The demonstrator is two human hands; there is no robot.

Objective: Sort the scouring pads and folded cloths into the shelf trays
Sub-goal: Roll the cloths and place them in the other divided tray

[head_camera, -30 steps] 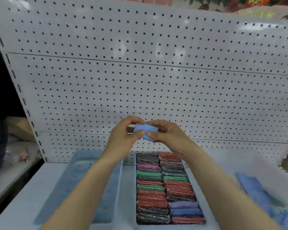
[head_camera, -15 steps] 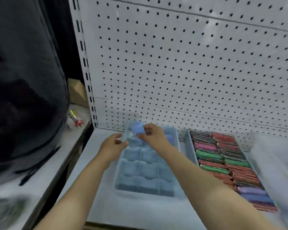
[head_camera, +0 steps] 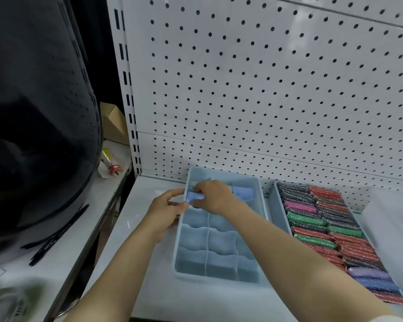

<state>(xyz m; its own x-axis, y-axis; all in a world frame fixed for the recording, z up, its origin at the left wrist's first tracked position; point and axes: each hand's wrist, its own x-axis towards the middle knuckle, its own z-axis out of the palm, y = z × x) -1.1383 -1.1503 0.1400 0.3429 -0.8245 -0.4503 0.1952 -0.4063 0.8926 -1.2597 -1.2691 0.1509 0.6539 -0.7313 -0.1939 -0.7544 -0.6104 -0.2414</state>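
A pale blue divided tray [head_camera: 263, 206] with many small compartments lies on the white shelf. My right hand [head_camera: 213, 196] holds a folded blue cloth [head_camera: 194, 196] low over a rear-left compartment. My left hand [head_camera: 166, 211] rests on the tray's left rim beside that cloth, fingers touching the rim. Another folded blue cloth [head_camera: 242, 191] sits in a rear-right compartment. To the right, a second tray [head_camera: 280, 214] is packed with two rows of glittery scouring pads [head_camera: 316, 228] in red, green, pink, black and purple.
A white pegboard [head_camera: 265, 89] backs the shelf. A large dark rounded object [head_camera: 37, 112] fills the left side above a lower counter with a black strap [head_camera: 56, 238]. A translucent box [head_camera: 391, 224] stands at the far right. A cardboard box [head_camera: 113, 124] sits behind the upright.
The view swung left and down from the pad tray to the divided tray. Both hands carried the blue cloth from chest height down to the tray; the left hand has shifted to the rim.
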